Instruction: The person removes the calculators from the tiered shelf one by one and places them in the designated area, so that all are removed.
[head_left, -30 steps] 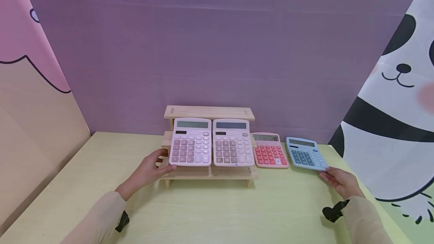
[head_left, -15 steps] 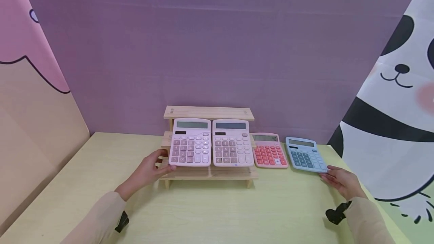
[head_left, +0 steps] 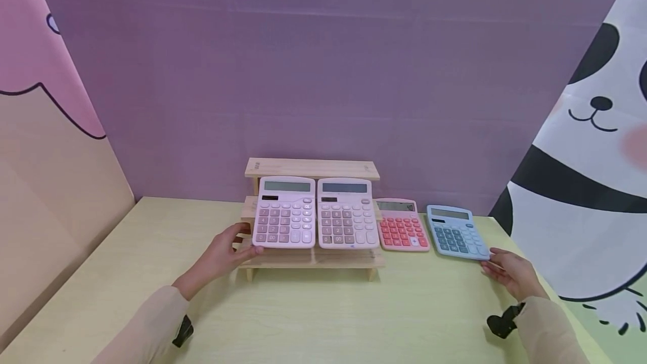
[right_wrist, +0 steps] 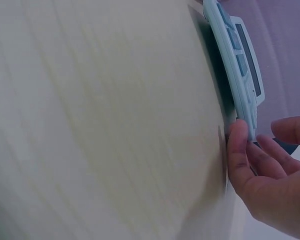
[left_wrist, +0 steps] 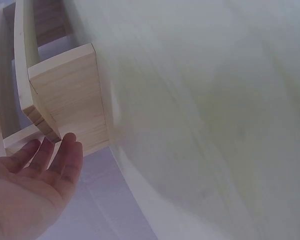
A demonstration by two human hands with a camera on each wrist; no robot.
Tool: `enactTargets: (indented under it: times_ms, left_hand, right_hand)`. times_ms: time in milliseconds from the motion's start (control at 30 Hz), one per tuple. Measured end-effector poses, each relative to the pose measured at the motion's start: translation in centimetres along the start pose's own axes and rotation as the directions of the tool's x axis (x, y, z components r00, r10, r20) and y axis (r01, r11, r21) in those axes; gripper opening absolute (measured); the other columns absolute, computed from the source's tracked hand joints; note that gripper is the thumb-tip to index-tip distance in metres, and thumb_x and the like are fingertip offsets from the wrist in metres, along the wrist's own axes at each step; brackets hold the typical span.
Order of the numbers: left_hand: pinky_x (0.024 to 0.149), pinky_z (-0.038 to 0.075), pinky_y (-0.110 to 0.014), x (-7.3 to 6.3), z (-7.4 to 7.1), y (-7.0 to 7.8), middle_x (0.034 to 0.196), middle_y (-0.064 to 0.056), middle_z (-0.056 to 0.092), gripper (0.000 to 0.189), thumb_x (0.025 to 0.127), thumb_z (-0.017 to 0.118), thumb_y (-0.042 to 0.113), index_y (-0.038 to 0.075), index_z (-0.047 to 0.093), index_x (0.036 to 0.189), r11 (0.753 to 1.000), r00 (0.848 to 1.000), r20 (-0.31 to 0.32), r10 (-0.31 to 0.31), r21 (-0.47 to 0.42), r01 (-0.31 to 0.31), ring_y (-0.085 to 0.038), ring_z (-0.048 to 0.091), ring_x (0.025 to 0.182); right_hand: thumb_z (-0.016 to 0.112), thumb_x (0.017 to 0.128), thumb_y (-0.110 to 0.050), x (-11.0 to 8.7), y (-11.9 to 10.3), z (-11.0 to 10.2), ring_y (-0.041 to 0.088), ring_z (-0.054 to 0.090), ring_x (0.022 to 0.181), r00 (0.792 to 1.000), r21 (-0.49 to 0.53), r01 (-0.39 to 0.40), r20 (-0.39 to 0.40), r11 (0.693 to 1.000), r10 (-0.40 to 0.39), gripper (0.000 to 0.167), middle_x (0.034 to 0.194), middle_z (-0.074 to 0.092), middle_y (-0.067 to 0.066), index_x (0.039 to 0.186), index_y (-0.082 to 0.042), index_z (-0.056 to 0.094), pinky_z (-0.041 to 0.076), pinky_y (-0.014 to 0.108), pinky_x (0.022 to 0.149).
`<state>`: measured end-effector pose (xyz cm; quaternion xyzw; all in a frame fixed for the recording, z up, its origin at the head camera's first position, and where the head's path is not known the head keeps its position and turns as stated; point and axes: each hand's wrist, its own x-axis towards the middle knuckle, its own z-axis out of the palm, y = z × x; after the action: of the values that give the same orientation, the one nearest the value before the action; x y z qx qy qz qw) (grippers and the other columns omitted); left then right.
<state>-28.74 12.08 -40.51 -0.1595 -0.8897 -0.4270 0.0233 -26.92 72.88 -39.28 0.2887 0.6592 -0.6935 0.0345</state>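
Note:
Two pink desk calculators stand side by side, leaning back on a wooden tiered shelf (head_left: 313, 260). The thumb of my left hand (head_left: 221, 251) touches the lower left corner of the left pink calculator (head_left: 285, 212); its loosely bent fingers rest by the shelf's end. Beside it is the right pink calculator (head_left: 347, 213). My right hand (head_left: 514, 274) is at the lower right corner of a blue calculator (head_left: 457, 232) on the table. In the right wrist view a fingertip touches that calculator's lower edge (right_wrist: 242, 100), while the thumb stands apart from it.
Between the shelf and the blue calculator lies a pink calculator with red keys (head_left: 402, 226), its display lit. A purple cloth (head_left: 323, 83) hangs behind the pale table (head_left: 323, 319). Cartoon-printed panels stand at both sides, the panda one (head_left: 596, 184) close to my right hand.
My right thumb has come off the blue calculator, and the hand has drawn slightly right and down. The calculator's near right corner has settled lower. My left hand has stayed in place.

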Motion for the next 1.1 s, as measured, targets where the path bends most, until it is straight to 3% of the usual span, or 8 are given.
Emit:
enactTargets:
  times_ms: [200,433,633,867,1100]
  left_hand:
    - [0.089,0.050,-0.042,0.00,0.03,0.00,0.128,-0.016,0.050,0.072,0.078,0.068,0.043,0.001,0.041,0.130,1.000,1.000,0.000,0.001,0.000,-0.001,-0.033,0.053,0.110]
    - [0.088,0.050,-0.042,-0.01,-0.02,0.01,0.127,-0.016,0.050,0.073,0.077,0.070,0.042,0.001,0.042,0.130,1.000,1.000,0.000,0.012,-0.006,-0.012,-0.032,0.053,0.108]
    - [0.089,0.050,-0.042,-0.05,-0.05,-0.05,0.127,-0.016,0.050,0.073,0.077,0.070,0.042,0.001,0.042,0.130,1.000,1.000,0.000,0.022,-0.013,-0.022,-0.032,0.053,0.110]
    - [0.090,0.049,-0.043,-0.10,-0.06,-0.04,0.128,-0.017,0.050,0.071,0.077,0.071,0.037,0.000,0.041,0.130,1.000,1.000,-0.006,0.026,-0.003,-0.026,-0.032,0.053,0.109]
    - [0.089,0.049,-0.043,-0.06,0.01,-0.03,0.128,-0.017,0.050,0.069,0.078,0.071,0.033,0.000,0.041,0.130,1.000,1.000,-0.003,0.025,-0.012,-0.025,-0.033,0.053,0.109]
  right_hand:
    - [0.042,0.095,-0.009,-0.04,0.11,0.10,0.010,0.061,0.074,1.000,-0.001,0.005,-0.019,1.000,-0.005,0.060,0.090,0.051,0.000,0.146,-0.003,0.011,0.054,0.025,0.078]
    - [0.045,0.092,-0.006,-0.46,0.31,0.20,0.010,0.062,0.073,0.999,-0.029,0.035,-0.003,0.999,-0.035,0.059,0.082,0.054,-0.004,0.143,0.001,0.017,0.055,0.025,0.078]
    - [0.047,0.092,-0.007,-0.68,0.28,0.33,0.010,0.061,0.074,0.999,-0.029,0.045,0.004,0.999,-0.044,0.062,0.104,0.046,0.008,0.144,0.002,0.014,0.055,0.025,0.078]
    - [0.046,0.092,-0.006,-0.70,0.16,0.43,0.011,0.062,0.073,0.999,-0.025,0.040,0.003,0.999,-0.040,0.061,0.101,0.047,0.010,0.142,0.006,0.014,0.055,0.026,0.079]
    - [0.044,0.094,-0.010,-0.71,-0.02,0.42,0.011,0.062,0.073,0.999,-0.033,0.032,0.012,0.999,-0.032,0.064,0.115,0.038,0.018,0.143,0.006,0.007,0.055,0.027,0.079]
